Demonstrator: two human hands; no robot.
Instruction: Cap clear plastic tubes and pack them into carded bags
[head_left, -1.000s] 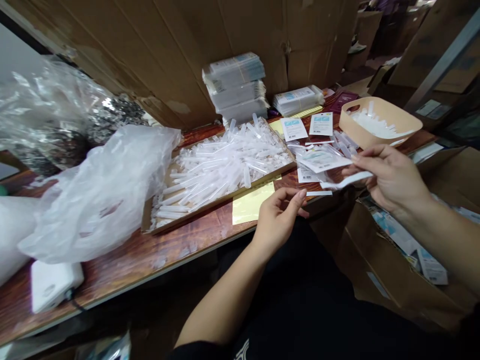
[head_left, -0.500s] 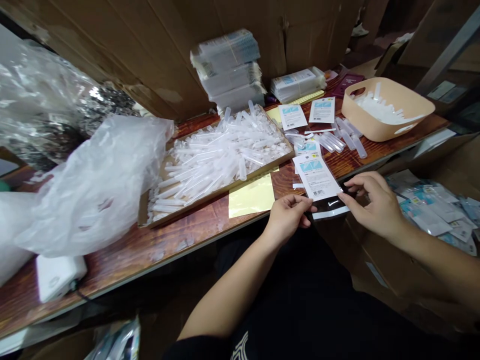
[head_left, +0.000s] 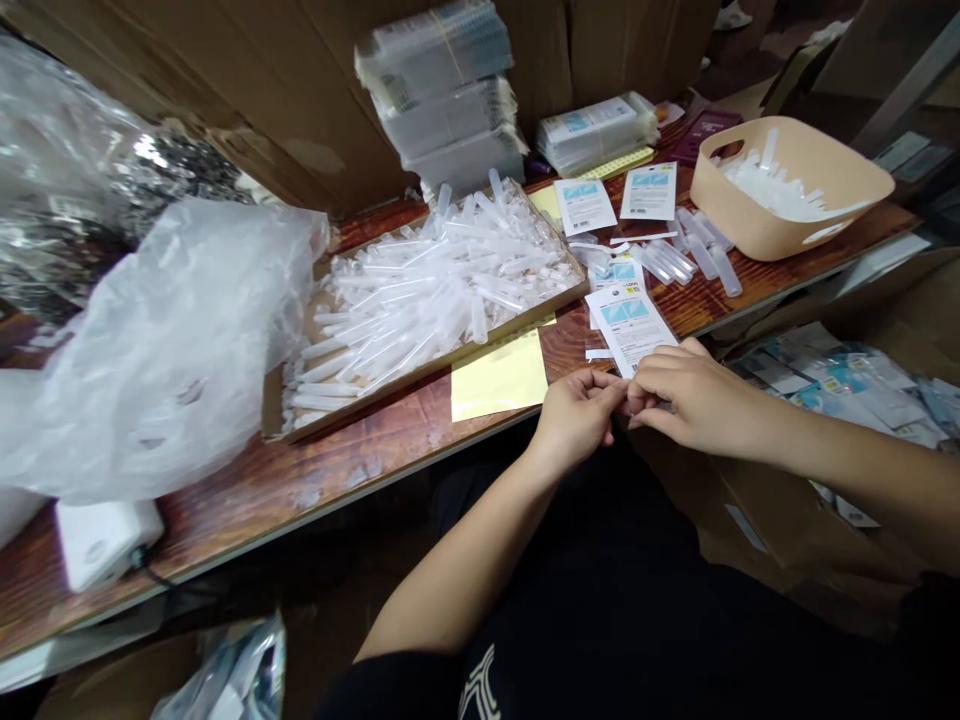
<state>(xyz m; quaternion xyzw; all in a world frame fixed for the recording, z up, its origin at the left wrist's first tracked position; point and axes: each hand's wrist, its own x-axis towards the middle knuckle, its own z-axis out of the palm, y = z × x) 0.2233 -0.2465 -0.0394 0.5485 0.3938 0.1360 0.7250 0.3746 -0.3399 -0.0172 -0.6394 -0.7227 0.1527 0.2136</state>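
Note:
A transparent plastic packet with a white and blue printed card (head_left: 628,318) lies tilted at the table's front edge, its lower end covered by my fingers. My left hand (head_left: 579,418) is closed, pinching the packet's lower left corner. Close beside it, my right hand (head_left: 686,395) has its fingers bent and pressed together on the packet's bottom end, where the flap is hidden. Just behind lie another card packet (head_left: 624,270), several frosted plastic tubes (head_left: 701,255), and two more white cards, one on the left (head_left: 583,207) and one on the right (head_left: 649,192).
A shallow cardboard tray (head_left: 427,372) heaped with frosted tubes stands left of my hands, with yellow paper (head_left: 500,378) in front. A beige basket (head_left: 802,190) holds small white pieces. Card stacks (head_left: 442,100) stand behind. Filled packets (head_left: 847,375) lie in a carton at right.
My right hand has moved left to meet my left hand at the packet's lower end. The white strip on the flap, visible before, is now hidden. The view has shifted slightly.

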